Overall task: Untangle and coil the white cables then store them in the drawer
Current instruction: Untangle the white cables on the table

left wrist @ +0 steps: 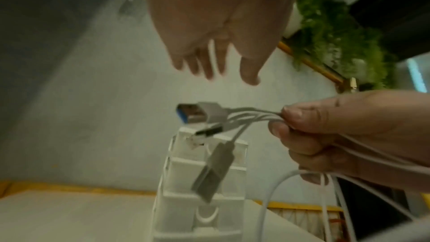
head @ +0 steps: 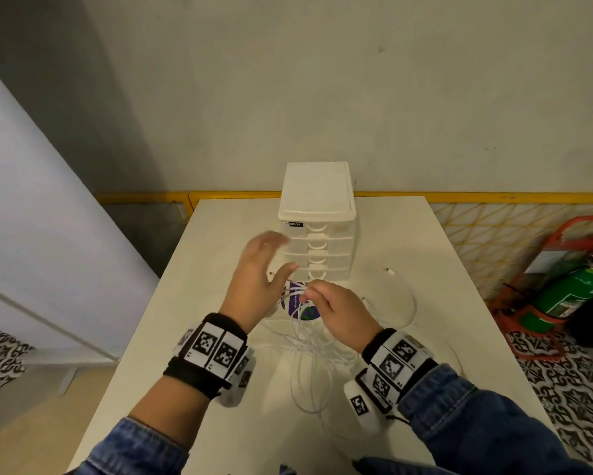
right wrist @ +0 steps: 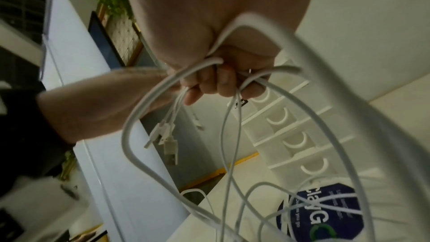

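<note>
At centre frame my right hand (head: 336, 311) grasps a bunch of white cables (head: 310, 365) just behind their plugs (left wrist: 209, 126); loose loops trail from the fist to the table (head: 425, 389) in the lower half of the head view. My left hand (head: 257, 279) is released, fingers spread, just left of the bunch. The drawer unit (head: 317, 217) stands above both hands, drawers closed.

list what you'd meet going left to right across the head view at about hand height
Grey panel → left hand → right hand gripping the cables → loose cable plug → table edge → green extinguisher.
</note>
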Available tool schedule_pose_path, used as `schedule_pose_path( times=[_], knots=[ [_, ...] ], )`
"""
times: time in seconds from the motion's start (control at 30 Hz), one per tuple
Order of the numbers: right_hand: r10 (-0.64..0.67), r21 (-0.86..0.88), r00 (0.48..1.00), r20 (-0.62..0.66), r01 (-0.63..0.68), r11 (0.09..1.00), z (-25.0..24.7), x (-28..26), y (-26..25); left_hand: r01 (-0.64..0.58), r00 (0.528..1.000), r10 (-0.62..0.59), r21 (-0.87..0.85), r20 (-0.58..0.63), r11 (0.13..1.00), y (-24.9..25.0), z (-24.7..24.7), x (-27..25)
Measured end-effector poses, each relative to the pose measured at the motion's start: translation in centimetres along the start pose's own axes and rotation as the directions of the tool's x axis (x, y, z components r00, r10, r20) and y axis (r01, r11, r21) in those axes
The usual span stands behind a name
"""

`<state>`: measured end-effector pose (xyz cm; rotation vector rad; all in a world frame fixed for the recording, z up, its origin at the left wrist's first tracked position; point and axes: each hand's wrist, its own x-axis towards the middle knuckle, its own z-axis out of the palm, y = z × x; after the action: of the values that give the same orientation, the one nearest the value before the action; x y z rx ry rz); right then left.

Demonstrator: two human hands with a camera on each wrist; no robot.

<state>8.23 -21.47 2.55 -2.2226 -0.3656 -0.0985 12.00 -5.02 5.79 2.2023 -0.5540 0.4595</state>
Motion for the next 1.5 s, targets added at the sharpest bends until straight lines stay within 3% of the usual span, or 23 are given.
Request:
schedule_pose_path(
  times=[0.07, 0.17, 0.27, 0.4, 0.53, 0.63, 0.73, 0.8, 0.87, 0.97, 1.03, 1.17, 1.3, 1.37, 1.5],
  knots=[
    [-0.047, -0.016, 0.999, -0.007, 0.047, 0.999, 0.2, 0.3, -0.3, 0.016, 0.975, 0.013, -0.129, 0.221, 0.992, 0.8, 0.4, -0.1],
    [-0.14, -0.055, 0.988, -0.071, 0.137, 0.989, -0.2, 0.6, -1.2, 0.194, 0.894, -0.129, -0.11, 0.429, 0.975, 1.5, 0.7, -0.3],
    [-0.216, -0.145, 0.975, -0.045, 0.207, 0.967, -0.8, 0.7, -1.3, 0.271, 0.845, -0.247, 0.018, 0.474, 0.962, 1.8, 0.2, -0.1],
    [-0.247, -0.087, 0.969, 0.005, 0.246, 0.965, 0.5, 0.0, -0.2, 0.292, 0.791, -0.312, 0.124, 0.526, 0.948, 2.0, -0.7, 0.5],
    [-0.068, -0.045, 0.998, -0.015, 0.068, 0.997, 0.9, -1.2, 1.9, 0.283, 0.719, -0.347, 0.202, 0.602, 0.937, 1.1, -1.9, 0.6],
    [0.042, -0.069, 0.998, 0.038, -0.039, 0.997, 0.1, -1.9, 4.0, 0.361, 0.763, -0.349, 0.089, 0.544, 0.928, 0.5, -2.6, 0.5],
    [0.102, -0.087, 0.993, 0.064, -0.096, 0.992, -0.2, -2.6, 5.6, 0.397, 0.86, -0.344, -0.072, 0.376, 0.915, 0.9, -3.0, 0.9],
    [0.132, -0.06, 0.99, 0.04, -0.129, 0.99, -0.5, -2.8, 6.2, 0.398, 0.899, -0.35, -0.155, 0.264, 0.904, 1.3, -3.0, 1.2],
    [0.174, -0.064, 0.984, 0.042, -0.172, 0.983, -1.1, -2.7, 6.9, 0.408, 0.91, -0.375, -0.228, 0.176, 0.884, 1.5, -3.4, 1.5],
    [0.271, -0.158, 0.96, 0.072, -0.257, 0.953, -2.6, -3.3, 9.2, 0.442, 0.886, -0.459, -0.406, 0.06, 0.8, 1.6, -5.2, 2.2],
    [0.336, -0.152, 0.939, 0.069, -0.323, 0.934, -3.6, -4.2, 10.7, 0.413, 0.896, -0.444, -0.42, 0.027, 0.808, 1.6, -6.2, 2.9],
    [0.37, -0.107, 0.928, 0.034, -0.365, 0.925, -4.9, -4.1, 9.6, 0.359, 0.931, -0.363, -0.232, 0.024, 0.904, 2.3, -5.2, 3.2],
    [0.11, 0.153, 0.981, -0.157, -0.086, 0.984, -5.4, -2.0, 3.6, 0.38, 0.924, -0.359, -0.232, 0.128, 0.895, 3.5, -2.6, 2.6],
    [0.021, 0.225, 0.992, -0.128, 0.008, 0.974, -4.8, -0.8, 0.3, 0.365, 0.927, -0.325, -0.257, 0.184, 0.895, 4.3, -1.4, 2.3],
    [-0.029, 0.256, 0.997, -0.07, 0.046, 0.966, -3.4, 0.6, -1.6, 0.367, 0.919, -0.278, -0.349, 0.28, 0.862, 5.2, -0.5, 2.2]
  ],
)
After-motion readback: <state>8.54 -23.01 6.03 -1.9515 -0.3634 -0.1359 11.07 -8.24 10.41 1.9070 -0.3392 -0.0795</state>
